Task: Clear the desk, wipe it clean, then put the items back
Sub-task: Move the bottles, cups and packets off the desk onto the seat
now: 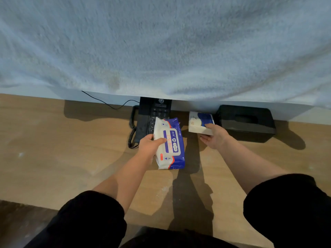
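A pale blue cloth [161, 42] hangs across the top of the view, hiding the far wall. Below it the wooden desk [62, 149] shows pale specks and smears, so it looks unwiped; I judge this to be the clearing step. A black box [247, 120] and a black phone [152, 111] sit at the back edge. The left grip [148, 145] holds the wipes pack [172, 145], lifted over the phone's near end. The right grip [215, 136] holds a small tissue pack [198, 122] just beside the box. Next, both packs need carrying off the desk, then the phone and box, minding the phone's cord.
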Demonstrator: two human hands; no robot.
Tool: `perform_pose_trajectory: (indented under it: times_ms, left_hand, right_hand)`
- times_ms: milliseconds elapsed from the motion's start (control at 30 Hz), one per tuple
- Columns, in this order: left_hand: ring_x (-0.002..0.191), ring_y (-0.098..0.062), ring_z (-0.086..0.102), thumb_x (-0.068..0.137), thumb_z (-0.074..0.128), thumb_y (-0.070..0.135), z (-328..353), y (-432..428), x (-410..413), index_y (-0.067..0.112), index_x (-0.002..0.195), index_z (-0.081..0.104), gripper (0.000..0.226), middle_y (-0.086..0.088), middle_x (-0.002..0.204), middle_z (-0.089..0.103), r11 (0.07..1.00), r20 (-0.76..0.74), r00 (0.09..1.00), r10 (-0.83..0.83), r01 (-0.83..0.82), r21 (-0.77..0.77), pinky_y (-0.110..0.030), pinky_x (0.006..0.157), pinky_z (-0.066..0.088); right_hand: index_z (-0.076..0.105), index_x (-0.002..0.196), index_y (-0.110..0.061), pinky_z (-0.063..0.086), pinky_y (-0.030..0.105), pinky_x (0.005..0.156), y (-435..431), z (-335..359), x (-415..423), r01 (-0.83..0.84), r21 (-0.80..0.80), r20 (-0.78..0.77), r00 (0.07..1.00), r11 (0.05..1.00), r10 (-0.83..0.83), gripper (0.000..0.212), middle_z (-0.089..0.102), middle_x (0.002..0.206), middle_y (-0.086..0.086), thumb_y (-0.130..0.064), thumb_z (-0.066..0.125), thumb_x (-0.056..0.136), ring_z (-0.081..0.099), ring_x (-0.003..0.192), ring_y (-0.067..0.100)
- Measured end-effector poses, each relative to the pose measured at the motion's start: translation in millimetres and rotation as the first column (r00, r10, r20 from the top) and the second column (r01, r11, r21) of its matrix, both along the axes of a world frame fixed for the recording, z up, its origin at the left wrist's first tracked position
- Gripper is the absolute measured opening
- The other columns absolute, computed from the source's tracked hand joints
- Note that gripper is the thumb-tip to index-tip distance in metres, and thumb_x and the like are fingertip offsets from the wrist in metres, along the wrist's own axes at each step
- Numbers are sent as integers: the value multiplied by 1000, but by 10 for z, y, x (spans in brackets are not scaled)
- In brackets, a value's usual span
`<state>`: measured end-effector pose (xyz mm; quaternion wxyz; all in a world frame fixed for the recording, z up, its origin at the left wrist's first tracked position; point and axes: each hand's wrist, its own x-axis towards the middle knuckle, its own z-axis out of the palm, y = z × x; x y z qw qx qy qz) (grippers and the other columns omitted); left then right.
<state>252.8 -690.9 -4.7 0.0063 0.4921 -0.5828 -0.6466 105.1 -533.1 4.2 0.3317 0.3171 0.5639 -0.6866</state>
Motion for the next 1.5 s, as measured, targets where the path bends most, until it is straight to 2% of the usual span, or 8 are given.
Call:
perform_pose_trajectory:
  times_ms: [167, 300, 500, 733, 867, 1100, 1300, 1500]
  left_hand:
    - [79, -14, 67, 88, 72, 20, 102, 98, -75, 17, 111, 55, 28, -1, 96, 68, 999, -10, 999, -38, 38, -5, -30, 60, 55]
    - [77, -14, 67, 89, 71, 17, 199, 252, -189, 15, 109, 55, 25, -3, 98, 68, 999, -52, 998, -35, 34, -16, -28, 58, 54]
    - [78, -15, 68, 89, 70, 15, 261, 506, -281, 14, 110, 57, 25, -5, 99, 70, 1000, -91, 996, 11, -9, 26, -27, 55, 52]
    - [76, -15, 68, 88, 71, 13, 266, 669, -200, 17, 101, 58, 18, -3, 93, 70, 997, -76, 995, 62, -64, -36, -27, 53, 52]
    - [77, -17, 69, 86, 74, 14, 236, 642, -40, 17, 95, 59, 18, -4, 94, 71, 990, -67, 995, 76, -84, -117, -31, 62, 56]
    - [81, -23, 72, 83, 76, 14, 350, 222, 546, 16, 95, 63, 18, -6, 94, 73, 956, -114, 986, 120, -145, -253, -47, 79, 60]
    - [83, -22, 72, 80, 77, 14, 458, -407, 1363, 25, 82, 59, 21, 0, 89, 71, 920, -171, 969, 177, -225, -322, -46, 80, 59]
    - [82, -22, 71, 81, 76, 11, 503, -1245, 2391, 19, 94, 63, 20, -5, 95, 72, 908, -243, 924, 295, -350, -229, -42, 76, 60]
  right_hand:
    - [51, 110, -10, 55, 40, 85, 289, 117, 71, -202, 28, -25, 979, 979, 202, 33, 62, 108, 15, -8, 70, 83, 64, 94, 27]
    - [53, 113, -8, 57, 34, 66, 595, 234, 25, -373, -14, -17, 928, 928, 373, 30, 65, 112, 15, -4, 65, 86, 67, 94, 27]
    - [54, 110, -11, 59, 33, 72, 976, 216, -91, -564, -88, -98, 825, 821, 557, 26, 69, 108, 12, -3, 62, 87, 70, 97, 26]
    - [58, 110, -14, 59, 31, 68, 987, 206, -111, -732, 32, -168, 667, 681, 726, 29, 75, 94, 4, -21, 69, 85, 72, 88, 18]
    - [58, 115, -14, 58, 37, 81, 814, 193, 11, -721, 211, -208, 626, 660, 751, 42, 72, 102, 4, -27, 76, 79, 71, 90, 18]
    - [58, 109, -18, 55, 29, 69, 362, 479, 570, -625, 572, -371, 380, 531, 847, 35, 66, 105, -3, -27, 76, 80, 66, 91, 13]
    - [55, 115, -18, 52, 26, 66, -395, 587, 1392, -492, 678, -442, 321, 546, 838, 42, 60, 108, -5, -30, 76, 81, 60, 91, 10]
    - [61, 108, -13, 57, 34, 71, -1362, 583, 2325, -491, 665, -464, 318, 563, 827, 36, 66, 109, 4, -23, 78, 78, 64, 91, 17]
